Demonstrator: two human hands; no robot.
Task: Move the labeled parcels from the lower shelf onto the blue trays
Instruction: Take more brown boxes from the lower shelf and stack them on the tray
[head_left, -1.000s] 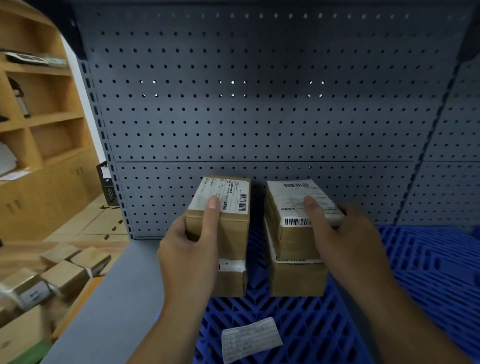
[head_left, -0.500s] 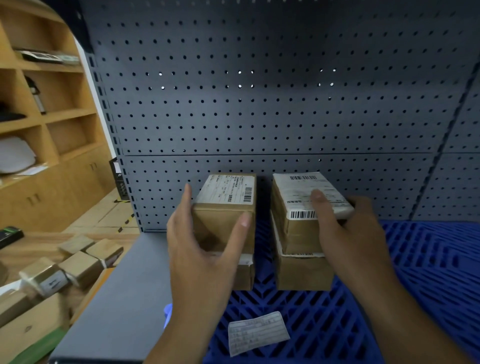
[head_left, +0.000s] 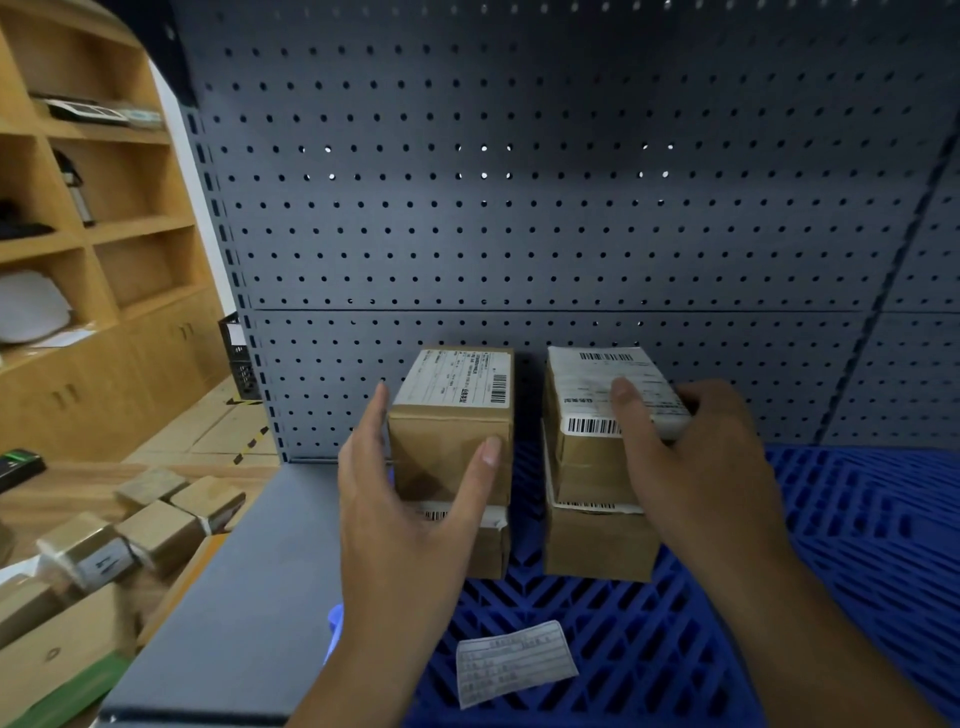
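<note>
Two stacks of two brown labeled parcels stand on the blue tray (head_left: 857, 519) against the pegboard. My left hand (head_left: 400, 519) is spread with straight fingers around the left top parcel (head_left: 452, 395): thumb against its front face, fingers along its left side. That parcel sits on the lower left parcel (head_left: 488, 545). My right hand (head_left: 711, 478) holds the right top parcel (head_left: 587, 374), thumb on its white label and fingers curled round its right side. Under it lies the lower right parcel (head_left: 597, 545).
A loose paper label (head_left: 514, 662) lies on the tray near the front. Left of the tray is bare grey shelf (head_left: 260, 571). Several more parcels (head_left: 156, 530) lie lower down at the left, by a wooden cabinet (head_left: 104, 260). The grey pegboard (head_left: 519, 208) closes the back.
My left hand has slid off the top of the left parcel and spread open around its front and side. My right hand keeps its hold. The view has shifted slightly.
</note>
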